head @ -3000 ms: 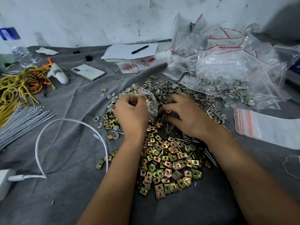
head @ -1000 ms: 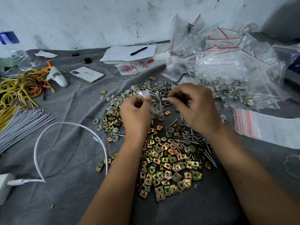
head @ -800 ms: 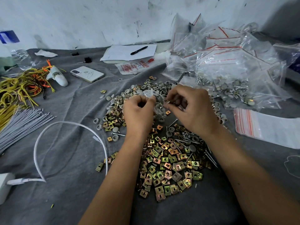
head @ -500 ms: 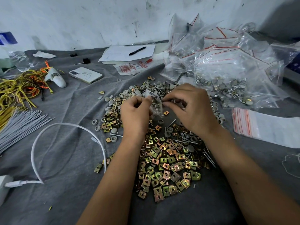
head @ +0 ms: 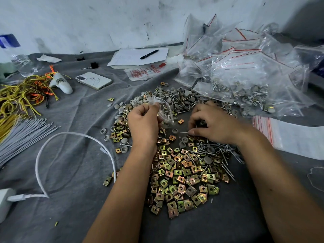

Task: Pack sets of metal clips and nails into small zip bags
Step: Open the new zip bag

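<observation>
Left grip (head: 142, 120) pinches the limp, slippery bag (head: 164, 111) at its mouth; right grip (head: 210, 123) curls over nails (head: 210, 151), contents unclear.

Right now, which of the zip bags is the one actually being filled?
The small clear zip bag pinched in the left hand, above the clips. The other bags lie untouched: the heap far right and the flat stack.

A grey cloth (head: 73, 165) covers the whole work surface, wrinkled in soft folds. Beyond the fingertips, at its far edge, rises a white wall (head: 105, 21), scuffed and flecked with dark marks. The light is even and dim, with a shadowed corner (head: 305, 16) at far right.
</observation>
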Demonstrator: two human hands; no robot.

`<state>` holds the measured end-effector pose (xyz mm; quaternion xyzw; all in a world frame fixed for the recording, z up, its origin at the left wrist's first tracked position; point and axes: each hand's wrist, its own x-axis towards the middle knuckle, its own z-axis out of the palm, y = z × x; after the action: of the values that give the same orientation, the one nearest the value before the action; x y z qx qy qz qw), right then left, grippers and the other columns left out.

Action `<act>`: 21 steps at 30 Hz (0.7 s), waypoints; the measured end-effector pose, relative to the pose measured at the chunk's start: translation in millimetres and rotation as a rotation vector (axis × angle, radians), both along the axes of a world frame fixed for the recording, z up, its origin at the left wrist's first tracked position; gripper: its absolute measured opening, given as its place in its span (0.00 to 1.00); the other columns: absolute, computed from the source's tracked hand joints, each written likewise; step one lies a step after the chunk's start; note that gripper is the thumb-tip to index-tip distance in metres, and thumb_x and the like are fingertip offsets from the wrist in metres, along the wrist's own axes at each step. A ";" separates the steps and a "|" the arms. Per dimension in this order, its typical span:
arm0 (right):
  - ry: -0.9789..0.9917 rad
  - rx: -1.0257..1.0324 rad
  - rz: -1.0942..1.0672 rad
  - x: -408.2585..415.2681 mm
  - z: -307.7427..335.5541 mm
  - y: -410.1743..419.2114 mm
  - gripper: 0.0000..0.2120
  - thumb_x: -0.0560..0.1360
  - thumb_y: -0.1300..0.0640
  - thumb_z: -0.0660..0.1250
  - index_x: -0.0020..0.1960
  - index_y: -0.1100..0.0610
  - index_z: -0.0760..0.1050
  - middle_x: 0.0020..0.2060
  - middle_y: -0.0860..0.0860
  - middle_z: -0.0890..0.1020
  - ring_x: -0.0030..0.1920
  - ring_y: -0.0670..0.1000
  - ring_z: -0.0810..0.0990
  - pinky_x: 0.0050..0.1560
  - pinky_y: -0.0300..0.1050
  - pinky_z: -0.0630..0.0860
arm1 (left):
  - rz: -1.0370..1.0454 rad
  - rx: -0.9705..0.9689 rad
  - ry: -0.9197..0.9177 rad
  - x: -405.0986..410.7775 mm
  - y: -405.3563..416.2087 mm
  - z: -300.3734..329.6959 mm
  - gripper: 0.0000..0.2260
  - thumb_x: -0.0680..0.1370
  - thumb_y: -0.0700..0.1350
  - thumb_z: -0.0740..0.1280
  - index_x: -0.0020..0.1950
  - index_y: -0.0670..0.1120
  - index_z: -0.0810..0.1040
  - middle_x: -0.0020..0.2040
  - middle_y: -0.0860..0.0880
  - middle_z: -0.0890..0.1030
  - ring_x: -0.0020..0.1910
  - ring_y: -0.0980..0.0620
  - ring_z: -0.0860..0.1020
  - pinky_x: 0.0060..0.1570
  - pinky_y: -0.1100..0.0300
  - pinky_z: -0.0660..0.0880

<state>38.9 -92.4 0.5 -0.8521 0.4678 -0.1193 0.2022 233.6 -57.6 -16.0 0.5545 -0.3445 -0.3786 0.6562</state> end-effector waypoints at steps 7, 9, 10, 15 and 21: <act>-0.529 -0.193 -0.078 5.9 5.1 4.4 0.01 0.80 0.60 0.69 0.51 0.57 0.78 0.43 0.48 0.83 0.42 0.41 0.82 0.41 0.30 0.76 | -0.006 -0.001 -0.108 -2.2 -1.9 -1.3 0.15 0.81 0.42 0.70 0.34 0.45 0.79 0.28 0.48 0.78 0.29 0.48 0.74 0.35 0.53 0.74; -0.582 -0.292 -0.031 11.4 5.9 7.3 0.02 0.78 0.61 0.72 0.50 0.57 0.81 0.43 0.47 0.83 0.43 0.42 0.82 0.43 0.31 0.77 | -0.019 -0.026 -0.162 -4.3 -2.6 -2.7 0.13 0.81 0.42 0.70 0.38 0.40 0.79 0.29 0.45 0.79 0.29 0.46 0.76 0.35 0.50 0.76; -0.580 -0.324 -0.004 14.8 6.0 9.0 0.02 0.77 0.60 0.74 0.49 0.57 0.82 0.43 0.46 0.84 0.44 0.43 0.82 0.45 0.35 0.78 | -0.027 -0.035 -0.190 -4.8 -2.8 -3.8 0.13 0.81 0.42 0.70 0.38 0.40 0.79 0.29 0.45 0.79 0.29 0.46 0.76 0.34 0.49 0.77; -0.589 -0.350 0.033 25.3 2.2 12.1 0.06 0.73 0.59 0.78 0.49 0.57 0.85 0.42 0.47 0.85 0.43 0.44 0.83 0.46 0.44 0.81 | -0.059 -0.058 -0.242 -5.9 -2.4 -6.1 0.13 0.81 0.41 0.70 0.38 0.38 0.79 0.27 0.47 0.78 0.25 0.50 0.76 0.32 0.53 0.76; -0.614 -0.404 -0.098 33.5 -3.5 12.6 0.08 0.71 0.59 0.80 0.43 0.57 0.82 0.35 0.46 0.82 0.35 0.47 0.80 0.35 0.43 0.78 | -0.077 -0.061 -0.224 -7.6 -0.7 -5.1 0.12 0.81 0.41 0.70 0.39 0.37 0.79 0.26 0.50 0.78 0.25 0.54 0.75 0.28 0.62 0.72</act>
<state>72.4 -79.8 -3.0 -0.7758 0.3927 -0.4689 0.1549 226.0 -58.3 -21.1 0.5593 -0.4483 -0.3285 0.6151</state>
